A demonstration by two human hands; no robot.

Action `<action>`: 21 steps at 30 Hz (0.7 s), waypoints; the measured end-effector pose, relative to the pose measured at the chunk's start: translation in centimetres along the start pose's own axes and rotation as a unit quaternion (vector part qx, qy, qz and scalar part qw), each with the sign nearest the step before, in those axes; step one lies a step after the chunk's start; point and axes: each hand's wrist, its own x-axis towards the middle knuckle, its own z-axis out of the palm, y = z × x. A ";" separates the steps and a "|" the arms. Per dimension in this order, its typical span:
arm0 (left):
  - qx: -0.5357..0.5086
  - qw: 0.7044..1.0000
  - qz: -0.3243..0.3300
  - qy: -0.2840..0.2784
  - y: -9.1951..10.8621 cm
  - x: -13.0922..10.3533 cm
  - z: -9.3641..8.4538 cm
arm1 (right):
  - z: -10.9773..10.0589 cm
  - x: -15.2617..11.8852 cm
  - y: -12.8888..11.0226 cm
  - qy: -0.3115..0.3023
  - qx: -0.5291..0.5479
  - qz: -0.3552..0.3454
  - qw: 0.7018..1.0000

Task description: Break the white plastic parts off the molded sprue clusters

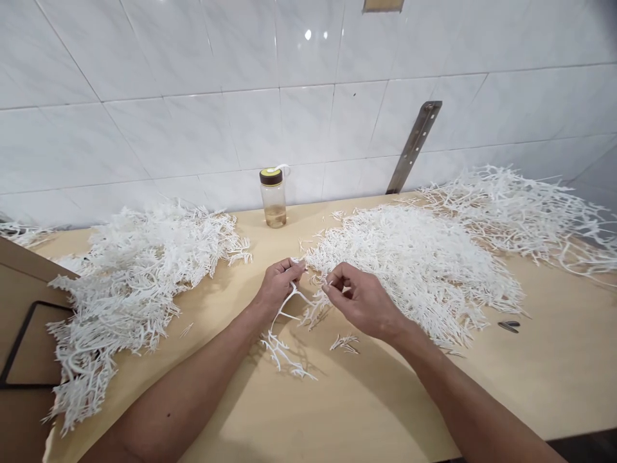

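My left hand is closed around the stem of a white branching plastic twig, whose forked tips hang down toward the tabletop. Close by on the right, my right hand is pinched, thumb against forefinger, beside more white tips. Whatever lies between those fingertips is too small to make out. Under the hands lies a small bunch of loose white pieces. A large heap of short white pieces spreads just beyond my right hand.
Another heap of white branches covers the left side, beside a brown box. Longer white branches lie at the far right. A bottle stands near the tiled wall; a metal bracket leans there. Small dark clippers lie right.
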 end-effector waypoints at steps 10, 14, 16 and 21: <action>-0.091 0.995 -0.051 0.003 1.6 0.5 -0.6 | -2.8 -0.8 -0.2 -0.427 0.010 0.168 0.889; -0.098 0.994 -0.044 0.011 1.9 0.2 -0.4 | -1.5 0.0 1.0 -0.208 -0.100 0.080 0.970; -0.102 0.994 -0.041 0.016 1.9 0.1 -0.4 | -1.4 0.5 1.5 -0.071 -0.161 0.082 0.981; -0.129 0.990 -0.045 0.015 1.7 0.3 -0.7 | -2.9 0.3 0.5 -0.050 -0.059 0.107 0.991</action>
